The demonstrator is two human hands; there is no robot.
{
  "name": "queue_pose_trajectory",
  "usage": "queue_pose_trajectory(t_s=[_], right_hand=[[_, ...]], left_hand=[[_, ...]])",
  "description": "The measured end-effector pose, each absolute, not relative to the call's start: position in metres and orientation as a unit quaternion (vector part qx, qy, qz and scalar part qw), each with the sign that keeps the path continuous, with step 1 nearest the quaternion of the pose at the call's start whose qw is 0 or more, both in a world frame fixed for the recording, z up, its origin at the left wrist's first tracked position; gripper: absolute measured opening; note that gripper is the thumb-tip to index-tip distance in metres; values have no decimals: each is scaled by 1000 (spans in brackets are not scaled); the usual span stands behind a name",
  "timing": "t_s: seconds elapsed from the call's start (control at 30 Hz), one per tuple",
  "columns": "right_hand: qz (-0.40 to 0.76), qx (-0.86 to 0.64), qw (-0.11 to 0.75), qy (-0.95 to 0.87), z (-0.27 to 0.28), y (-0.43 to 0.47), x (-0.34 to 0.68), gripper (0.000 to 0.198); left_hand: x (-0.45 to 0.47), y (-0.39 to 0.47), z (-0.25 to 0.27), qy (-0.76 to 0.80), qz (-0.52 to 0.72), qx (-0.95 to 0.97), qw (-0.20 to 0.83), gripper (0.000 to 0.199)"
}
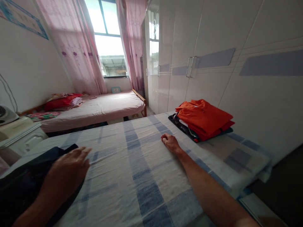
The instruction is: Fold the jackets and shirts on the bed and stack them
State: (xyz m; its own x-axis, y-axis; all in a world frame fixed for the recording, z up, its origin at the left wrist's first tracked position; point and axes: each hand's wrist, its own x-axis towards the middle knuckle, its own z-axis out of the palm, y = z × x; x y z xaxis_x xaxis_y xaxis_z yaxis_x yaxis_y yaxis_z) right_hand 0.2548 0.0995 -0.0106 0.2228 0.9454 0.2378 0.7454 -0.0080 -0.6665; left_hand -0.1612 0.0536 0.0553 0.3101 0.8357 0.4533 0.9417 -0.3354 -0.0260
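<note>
My left hand point(71, 164) is over a dark navy garment point(21, 176) at the left of the bed. Its fingers are stretched out and slightly blurred, with nothing visible in them. The garment runs out of view at the left edge. My right hand point(169, 142) rests on the blue-and-white checked bed sheet point(113, 170), its fingers curled in and nothing showing in them. Just beyond it, to the right, lies a stack of folded clothes, an orange garment point(205, 118) on top and darker pieces point(183, 126) underneath.
White wardrobe doors point(213, 85) line the right side. A second bed point(106, 105) with a pink sheet stands under the window, a red bundle point(62, 101) at its left end. At the left, a fan-like appliance point(7, 115) sits near a white cabinet point(26, 138).
</note>
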Motion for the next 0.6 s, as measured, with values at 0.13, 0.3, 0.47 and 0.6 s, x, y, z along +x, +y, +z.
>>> queue_pose_trajectory(t_s=[0.13, 0.3, 0.47, 0.6], right_hand=[[140, -692, 369, -604, -13, 98, 252, 17], [120, -686, 404, -593, 2, 103, 265, 22], [-24, -695, 482, -533, 59, 109, 334, 34], [-184, -755, 428, -462, 87, 112, 399, 42]], left_hand=[[-93, 58, 15, -511, -131, -840, 132, 46], [-97, 73, -24, -513, -125, -842, 113, 42], [-114, 82, -34, -508, -160, -841, 93, 42], [-113, 84, -39, -512, -174, -838, 80, 44]])
